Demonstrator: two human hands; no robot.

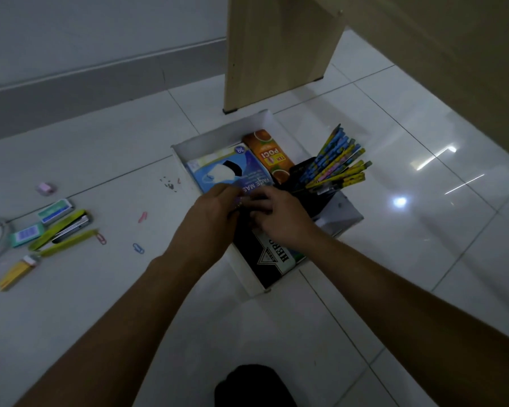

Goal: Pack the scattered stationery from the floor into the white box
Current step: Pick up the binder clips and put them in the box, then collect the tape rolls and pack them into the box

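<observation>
Sitting on the pale tiled floor [106,289], just near of a wooden furniture panel [276,54], the white box [188,148] lies open-topped so things can be dropped straight in. It already holds a blue face-mask pack [227,168] at its far left, an orange tea carton [268,155] beside it, a dark holder crammed with pencils [335,164] standing upright at the right, and a black-and-white packet [272,259] at the near end. Both hands meet over the middle of the box: the left hand [209,218] and right hand [279,217] have their fingers curled together, probably settling some small item, though blur hides what, so I cannot tell. Well to the left on the floor wait a green stapler [66,227], small staple boxes [55,211], a yellow cutter [15,273], an eraser [46,188] and loose paper clips [138,248], not yet packed.
</observation>
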